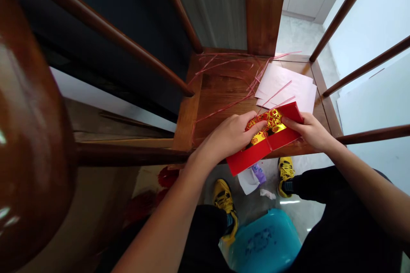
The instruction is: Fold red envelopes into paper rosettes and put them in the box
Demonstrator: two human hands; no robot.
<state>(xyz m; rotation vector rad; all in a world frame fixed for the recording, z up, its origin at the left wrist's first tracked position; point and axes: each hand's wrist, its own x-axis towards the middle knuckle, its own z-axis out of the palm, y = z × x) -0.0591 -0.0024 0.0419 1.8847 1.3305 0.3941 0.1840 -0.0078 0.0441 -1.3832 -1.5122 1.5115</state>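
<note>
A red paper piece (253, 156) with shiny gold patterning spans both hands, above the front edge of a wooden seat (221, 89). My left hand (235, 133) grips its left part, with fingers bent over the gold pattern. At the right part, my right hand (304, 127) pinches the red paper, thumb on top and the other fingers hidden beneath. White paper sheets (288, 85) lie stacked on the right side of the seat, just beyond the hands. Thin pink strings (235, 103) are scattered over the seat, and some cross the sheets.
Dark wooden rods (128, 42) rise around the seat. On the floor lie a white paper (248, 180), a purple wrapper (259, 173) and a crumpled tissue (267, 194). A turquoise plastic stool or lid (265, 241) stands between my legs, near yellow shoes (224, 198).
</note>
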